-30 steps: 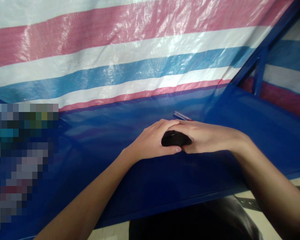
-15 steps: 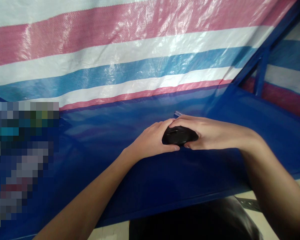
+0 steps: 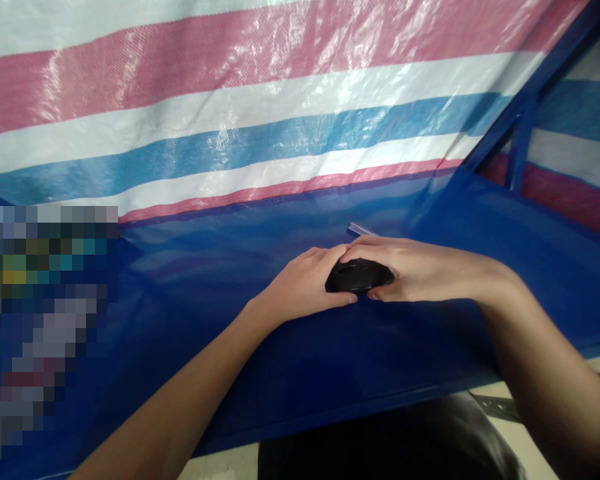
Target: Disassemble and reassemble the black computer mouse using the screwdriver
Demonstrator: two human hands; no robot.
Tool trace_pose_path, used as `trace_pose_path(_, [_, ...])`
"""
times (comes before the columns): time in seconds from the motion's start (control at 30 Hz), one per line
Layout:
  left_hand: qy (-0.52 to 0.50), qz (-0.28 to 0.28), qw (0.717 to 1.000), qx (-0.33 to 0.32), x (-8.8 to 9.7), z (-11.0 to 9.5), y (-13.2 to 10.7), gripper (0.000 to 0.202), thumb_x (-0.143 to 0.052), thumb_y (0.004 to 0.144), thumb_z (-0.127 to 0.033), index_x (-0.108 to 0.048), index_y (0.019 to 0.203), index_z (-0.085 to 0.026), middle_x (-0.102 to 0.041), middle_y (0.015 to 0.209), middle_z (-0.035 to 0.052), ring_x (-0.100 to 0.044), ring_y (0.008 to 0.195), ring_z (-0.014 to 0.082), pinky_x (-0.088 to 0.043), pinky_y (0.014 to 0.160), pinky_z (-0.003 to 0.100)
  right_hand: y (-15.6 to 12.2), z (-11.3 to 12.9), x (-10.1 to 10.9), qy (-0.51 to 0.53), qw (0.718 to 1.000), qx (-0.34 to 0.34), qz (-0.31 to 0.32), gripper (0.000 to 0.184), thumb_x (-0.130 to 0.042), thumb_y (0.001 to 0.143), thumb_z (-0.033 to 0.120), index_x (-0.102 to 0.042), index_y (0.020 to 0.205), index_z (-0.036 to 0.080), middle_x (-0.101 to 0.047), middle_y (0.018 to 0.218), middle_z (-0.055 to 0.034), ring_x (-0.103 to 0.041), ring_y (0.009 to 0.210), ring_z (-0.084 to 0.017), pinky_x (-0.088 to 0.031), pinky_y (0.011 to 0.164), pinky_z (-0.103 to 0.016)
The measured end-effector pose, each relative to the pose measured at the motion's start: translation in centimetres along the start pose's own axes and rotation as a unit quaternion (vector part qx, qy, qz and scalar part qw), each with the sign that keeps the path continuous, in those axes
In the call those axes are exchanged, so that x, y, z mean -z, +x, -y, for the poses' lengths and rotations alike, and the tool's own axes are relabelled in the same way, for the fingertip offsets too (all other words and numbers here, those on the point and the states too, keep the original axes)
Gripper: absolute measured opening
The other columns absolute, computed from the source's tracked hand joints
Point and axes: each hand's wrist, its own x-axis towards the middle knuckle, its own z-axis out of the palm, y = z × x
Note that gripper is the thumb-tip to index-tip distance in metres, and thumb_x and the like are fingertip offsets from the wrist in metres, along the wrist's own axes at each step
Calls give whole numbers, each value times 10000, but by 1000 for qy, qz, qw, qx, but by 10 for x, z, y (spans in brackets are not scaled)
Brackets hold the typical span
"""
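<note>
A small black rounded object, like a computer mouse [image 3: 359,277], sits low over the glossy blue table [image 3: 205,280]. My left hand [image 3: 307,287] wraps its left side, thumb underneath and fingers curled over the top. From the right, my right hand [image 3: 415,270] covers the other end with fingers closed on it. Both hands meet over the object, and most of it is hidden by fingers.
A thin clear strip with a red end [image 3: 360,229] lies on the table just behind my hands. A red, white and blue striped tarp [image 3: 260,113] hangs behind. A blue metal frame [image 3: 523,127] stands at right. A blurred patch covers the left side.
My right hand slid a little to the right and up along the black object, then settled. My left hand stayed in place.
</note>
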Motion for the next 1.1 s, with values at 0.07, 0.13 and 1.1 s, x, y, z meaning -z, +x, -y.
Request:
trace_pose_path(0.07, [-1, 3, 1000, 0, 0, 0, 0, 634, -638, 762, -456, -415, 1312, -231, -553, 1321, 82, -514, 1183, 285, -410, 966, 434, 0, 1, 1, 0, 1000, -1, 3, 536, -600, 739, 256, -513, 1267, 288, -582, 1294, -16, -386, 1336, -311, -32, 1165, -539])
trace_pose_path(0.13, [-1, 4, 1000, 3, 0, 0, 0, 627, -638, 761, -457, -418, 1308, -243, -553, 1322, 77, -510, 1188, 290, -409, 965, 440, 0, 2, 2, 3, 1000, -2, 6, 524, -603, 741, 267, -524, 1258, 291, -579, 1301, -14, -397, 1327, -318, -34, 1161, -553])
trace_pose_path(1.1, [11, -1, 1000, -6, -2, 1, 1, 668, -643, 748, -456, -397, 1325, -228, -541, 1325, 94, -505, 1192, 292, -398, 979, 442, 0, 8, 4, 19, 1000, -6, 6, 502, -591, 719, 213, -570, 1215, 283, -572, 1317, -4, -443, 1296, -304, -128, 1157, -541])
